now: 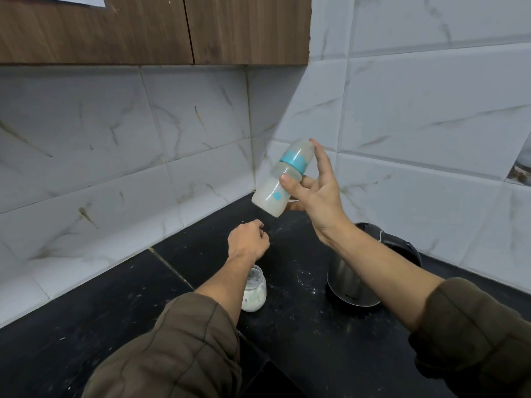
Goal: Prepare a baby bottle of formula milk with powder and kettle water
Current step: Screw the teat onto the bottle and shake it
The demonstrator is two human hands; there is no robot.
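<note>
Loosely, the right hand point(319, 202) pinches the baby bottle point(270, 193), tilted above the kettle point(350, 282); shaking could fling it loose. The left hand point(248, 242) hovers curled, empty, left of the kettle.

Home kitchen: marble-look tiles point(431, 110), black counter point(301, 340), kettle point(353, 285).

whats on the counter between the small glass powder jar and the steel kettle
Nothing but bare black counter dusted with white specks, as the head view shows.
</note>
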